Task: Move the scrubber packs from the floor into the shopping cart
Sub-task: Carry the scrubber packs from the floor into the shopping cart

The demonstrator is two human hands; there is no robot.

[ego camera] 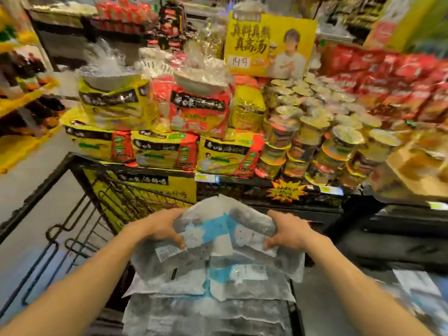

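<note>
Gripping scrubber packs (pixel 218 229) between left hand (pixel 160 229) and right hand (pixel 288 232).

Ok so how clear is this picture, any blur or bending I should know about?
Head view: motion blur smears the edges, worst on the left shelves and right red packets; wide-angle bending curves the shopping cart frame; both hands, left and right, and the scrubber packs they grip read fairly sharp; warm store light, glare on the plastic wrap.

Yellow and red noodle packs (pixel 155 110) sit beside stacked cup noodles (pixel 322 132) under a yellow sign (pixel 269 44).
</note>
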